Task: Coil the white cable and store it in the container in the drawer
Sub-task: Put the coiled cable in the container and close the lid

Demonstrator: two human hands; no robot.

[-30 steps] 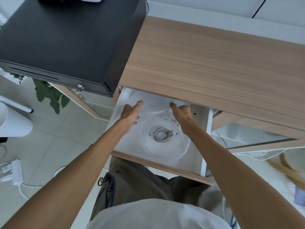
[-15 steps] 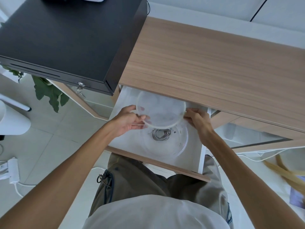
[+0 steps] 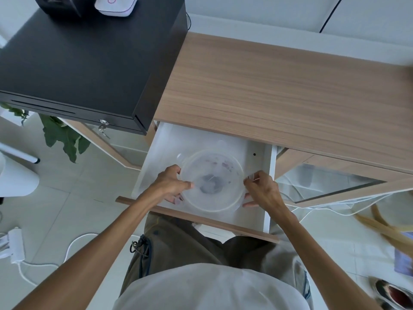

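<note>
The white drawer stands pulled out under the wooden desktop. A round clear container sits inside it, and a translucent lid now lies over its top. The coiled white cable shows only as a grey blur through the lid. My left hand grips the lid's left rim. My right hand pinches its right rim, fingers curled under the edge. Both hands press the lid down on the container.
A black cash box fills the desktop's left part and overhangs its edge, close to the drawer's back left corner. The wooden desktop covers the drawer's rear. The drawer's wooden front is against my legs. Loose cables lie on the floor at right.
A second ago both hands reached empty into the drawer's back. They picked up the lid, brought it forward and lowered it over the container holding the cable.
</note>
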